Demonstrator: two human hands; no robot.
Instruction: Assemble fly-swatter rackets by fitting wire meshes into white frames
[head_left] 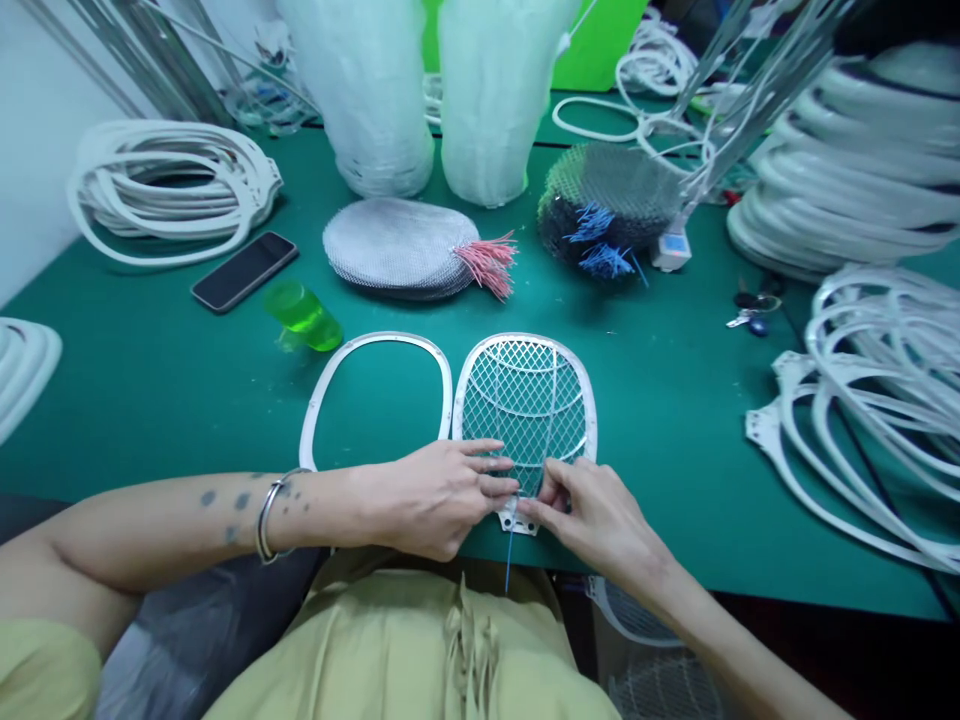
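Observation:
My left hand (446, 490) lies across the lower left of a white oval racket frame (590, 400), fingers stretched out and lying over its narrow end. This frame is filled with a white lattice grid (525, 380), with mesh behind it. At the narrow end, my right hand (592, 510) has thumb and index finger bent into a pinch; what is between them is hidden. A thin blue wire (510, 560) hangs from that end over the table edge. Left of it, touching, lies a second white frame (309, 420) without a grid, partly covered by my left forearm.
On the green table (660, 420) lie a mesh stack with pink wires (401, 248), a mesh stack with blue wires (615, 195), a green bottle (304, 315), a phone (245, 271) and keys (750, 315). White frames pile up right (885, 400) and left (176, 185).

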